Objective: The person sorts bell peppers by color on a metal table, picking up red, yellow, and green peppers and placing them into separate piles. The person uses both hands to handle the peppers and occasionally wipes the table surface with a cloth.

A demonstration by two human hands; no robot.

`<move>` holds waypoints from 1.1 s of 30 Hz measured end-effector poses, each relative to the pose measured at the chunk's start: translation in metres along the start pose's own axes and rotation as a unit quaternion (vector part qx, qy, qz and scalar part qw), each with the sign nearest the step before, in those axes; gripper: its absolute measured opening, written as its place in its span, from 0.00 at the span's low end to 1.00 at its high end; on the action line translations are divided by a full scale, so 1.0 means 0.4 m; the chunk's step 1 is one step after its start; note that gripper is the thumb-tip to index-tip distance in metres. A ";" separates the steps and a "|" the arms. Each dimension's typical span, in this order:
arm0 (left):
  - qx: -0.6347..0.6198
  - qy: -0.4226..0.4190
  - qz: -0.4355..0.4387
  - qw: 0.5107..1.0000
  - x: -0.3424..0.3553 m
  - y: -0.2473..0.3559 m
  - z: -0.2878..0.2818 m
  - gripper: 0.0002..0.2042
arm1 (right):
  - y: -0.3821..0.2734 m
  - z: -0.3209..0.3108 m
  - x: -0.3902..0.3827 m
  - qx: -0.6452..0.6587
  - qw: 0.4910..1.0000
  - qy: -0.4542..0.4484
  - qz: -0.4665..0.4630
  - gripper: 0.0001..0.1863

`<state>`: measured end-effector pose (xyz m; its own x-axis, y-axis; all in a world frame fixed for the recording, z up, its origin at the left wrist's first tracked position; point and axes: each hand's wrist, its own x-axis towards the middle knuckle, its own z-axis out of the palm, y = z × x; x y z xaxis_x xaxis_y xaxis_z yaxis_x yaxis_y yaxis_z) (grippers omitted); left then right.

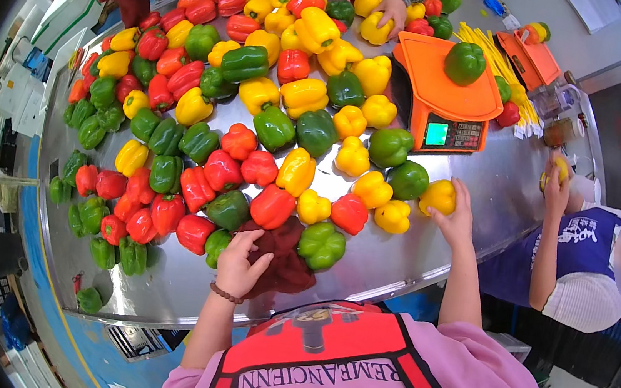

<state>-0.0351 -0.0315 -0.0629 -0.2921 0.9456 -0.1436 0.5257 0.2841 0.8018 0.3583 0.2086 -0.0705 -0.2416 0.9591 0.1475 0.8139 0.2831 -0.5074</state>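
Note:
My left hand [242,261] lies at the left side of a crumpled maroon cloth [280,264], fingers apart and touching it, beside a green pepper [216,243] and a red one [195,234]. My right hand [453,211] has its fingers round a yellow pepper [437,195] at the near right of the pile. Yellow peppers [391,216], a dark green one [408,179] and a red one [348,213] sit left of that hand. A light green pepper [322,244] lies right of the cloth.
Peppers cover much of the steel table [433,253]. An orange scale [435,94] holds a green pepper [464,62]. A co-worker [578,258] at right holds a yellow pepper; other people's hands [383,17] handle peppers along the far edge. Yellow straps [489,61] lie beside the scale.

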 end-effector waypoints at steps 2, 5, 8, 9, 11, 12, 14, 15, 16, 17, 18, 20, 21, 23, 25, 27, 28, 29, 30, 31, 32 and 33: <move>0.077 0.003 0.064 0.995 0.012 -0.001 0.017 0.23 | 0.016 0.005 0.013 -0.002 1.000 0.015 0.010 0.41; 0.155 -0.014 0.048 0.987 0.009 0.007 0.038 0.26 | 0.013 -0.020 0.046 0.031 0.997 0.067 0.038 0.41; 0.197 -0.031 0.020 0.980 0.002 -0.001 0.065 0.32 | -0.041 -0.082 0.114 0.007 0.987 0.161 0.011 0.39; 0.209 -0.029 0.020 0.977 -0.001 0.007 0.073 0.33 | -0.046 -0.097 0.141 0.000 0.984 0.173 -0.028 0.39; 0.211 -0.046 -0.001 0.976 -0.007 0.021 0.080 0.37 | -0.071 -0.112 0.183 0.008 0.987 0.157 -0.044 0.40; 0.217 -0.044 0.007 0.975 -0.010 0.023 0.086 0.38 | -0.085 -0.116 0.206 0.012 0.987 0.148 -0.052 0.40; 0.231 -0.043 0.021 0.972 -0.024 0.018 0.096 0.39 | -0.114 -0.106 0.259 0.031 0.984 0.156 -0.080 0.41; 0.240 -0.054 0.019 0.969 -0.028 0.017 0.098 0.41 | -0.125 -0.099 0.302 0.035 0.980 0.168 -0.099 0.41; 0.244 -0.050 0.022 0.968 -0.033 0.015 0.099 0.41 | -0.135 -0.097 0.340 0.035 0.976 0.180 -0.115 0.42; 0.248 -0.045 0.023 0.967 -0.038 0.012 0.102 0.41 | -0.142 -0.085 0.383 0.031 0.976 0.180 -0.119 0.42; 0.252 -0.038 0.025 0.967 -0.038 0.012 0.104 0.40 | -0.150 -0.073 0.433 0.026 0.975 0.182 -0.125 0.42; 0.239 -0.025 0.022 0.970 -0.042 0.012 0.104 0.40 | -0.163 -0.044 0.524 -0.005 0.975 0.181 -0.127 0.41; 0.233 -0.021 0.022 0.972 -0.042 0.012 0.102 0.40 | -0.151 -0.039 0.561 -0.033 0.976 0.180 -0.120 0.41; 0.231 -0.018 0.034 0.972 -0.033 0.018 0.103 0.40 | -0.121 -0.018 0.606 -0.074 0.974 0.184 -0.106 0.41; 0.230 0.000 0.048 0.972 -0.042 0.004 0.111 0.41 | -0.099 0.001 0.627 -0.097 0.968 0.203 -0.108 0.39; 0.233 -0.001 0.041 0.971 -0.048 -0.005 0.116 0.40 | -0.142 0.022 0.598 -0.132 0.937 0.279 -0.162 0.37; 0.237 0.002 0.033 0.971 -0.056 -0.010 0.115 0.39 | -0.210 0.038 0.557 -0.140 0.920 0.318 -0.179 0.35; 0.223 0.006 0.037 0.974 -0.052 -0.010 0.115 0.38 | -0.266 0.041 0.505 -0.061 0.938 0.284 -0.189 0.33; 0.214 0.009 0.036 0.976 -0.056 -0.006 0.108 0.37 | -0.325 0.059 0.442 0.025 0.949 0.244 -0.196 0.31; 0.205 0.011 0.037 0.978 -0.060 -0.004 0.094 0.36 | -0.375 0.085 0.375 0.110 0.953 0.202 -0.199 0.29; 0.171 0.004 0.038 0.984 -0.056 -0.006 0.080 0.34 | -0.406 0.123 0.312 0.282 0.946 0.054 -0.148 0.29; 0.139 0.001 0.035 0.990 -0.056 -0.007 0.060 0.33 | -0.466 0.138 0.246 0.188 0.957 0.011 -0.220 0.25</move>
<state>-0.0109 -0.0498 -0.0759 -0.2494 0.9641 -0.0914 0.7437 0.2512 0.6196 0.1535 0.2502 -0.0081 -0.5022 0.7483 0.4334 0.3865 0.6426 -0.6615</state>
